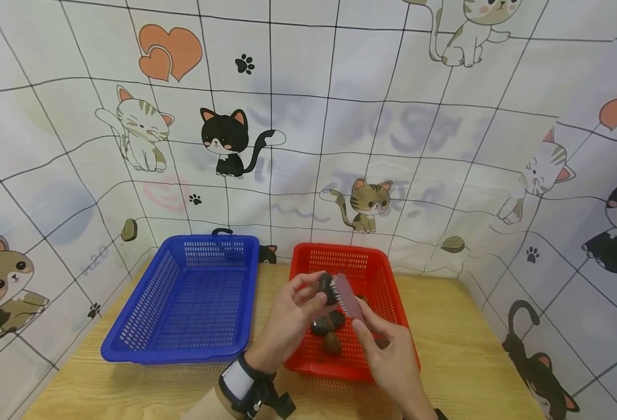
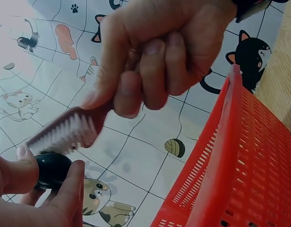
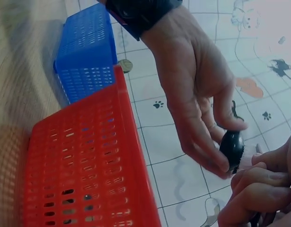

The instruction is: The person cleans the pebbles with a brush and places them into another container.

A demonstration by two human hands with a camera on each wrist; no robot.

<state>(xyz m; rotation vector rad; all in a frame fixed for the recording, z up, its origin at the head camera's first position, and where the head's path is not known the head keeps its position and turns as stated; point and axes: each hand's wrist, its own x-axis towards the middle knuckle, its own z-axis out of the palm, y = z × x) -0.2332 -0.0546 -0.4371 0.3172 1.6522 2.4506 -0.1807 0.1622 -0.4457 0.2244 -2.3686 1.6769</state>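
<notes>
Head view: left hand pinches a dark stone, right hand curls round a brush.

Bright, even light is filling the head view, while both wrist views are looking dimmer. Glare is whitening the left one's upper left corner; below it, the brush is blurring slightly.

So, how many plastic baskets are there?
2: in the head view, a blue plastic basket on the left and a red plastic basket on the right. No others show.
</notes>
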